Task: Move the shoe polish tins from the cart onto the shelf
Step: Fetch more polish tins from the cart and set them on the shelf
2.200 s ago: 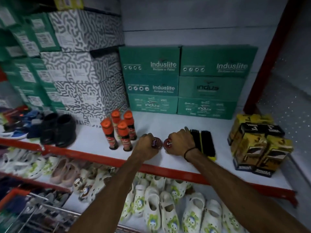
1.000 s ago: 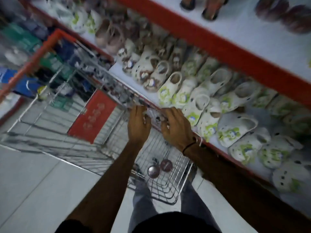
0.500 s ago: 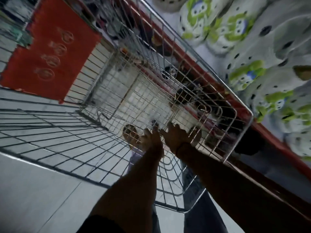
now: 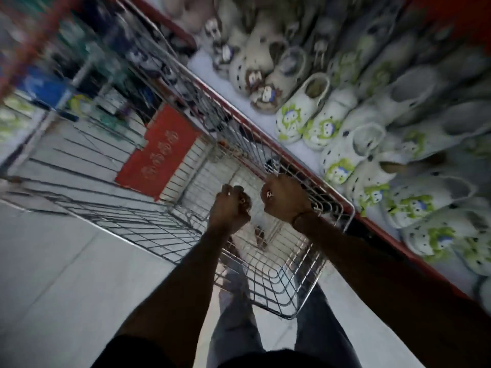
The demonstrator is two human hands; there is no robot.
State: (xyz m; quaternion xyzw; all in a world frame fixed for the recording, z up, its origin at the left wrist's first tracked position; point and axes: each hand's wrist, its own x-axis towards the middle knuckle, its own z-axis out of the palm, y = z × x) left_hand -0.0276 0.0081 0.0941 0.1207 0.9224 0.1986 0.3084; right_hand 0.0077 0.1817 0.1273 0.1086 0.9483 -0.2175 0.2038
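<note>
**Fists over the cart, tins (probably) in hand**

Hands are both up above the wire cart (image 4: 279, 282), closed into fists. Left hand (image 4: 230, 208) is curled tight with something small and shiny peeking between the knuckles. Right hand (image 4: 284, 199) is the same, with a little reddish-white glint near the thumb side. My read is that each fist is wrapped around a shoe polish tin (image 4: 269, 193), but the fingers cover nearly all of it, so I can't swear to it. Down on the cart floor there's one dark roundish blob (image 4: 259, 232) that could be another tin; too smeared to call.

The whole view is motion-blurred, which tells you how fast my head is swinging. The cart sits right against the red-edged lower shelf (image 4: 305, 166) full of white clogs with green cartoon faces (image 4: 300, 115).

What worries me from here:
- A tin held deep in a fist is hard to set down flat. Open up too early and it rolls off the shelf edge.
- The right wrist is just beside the cart's top rail, so a quick lift could clip it and knock the tin loose.
- With this much blur I'm basically placing blind until the view settles.
</note>
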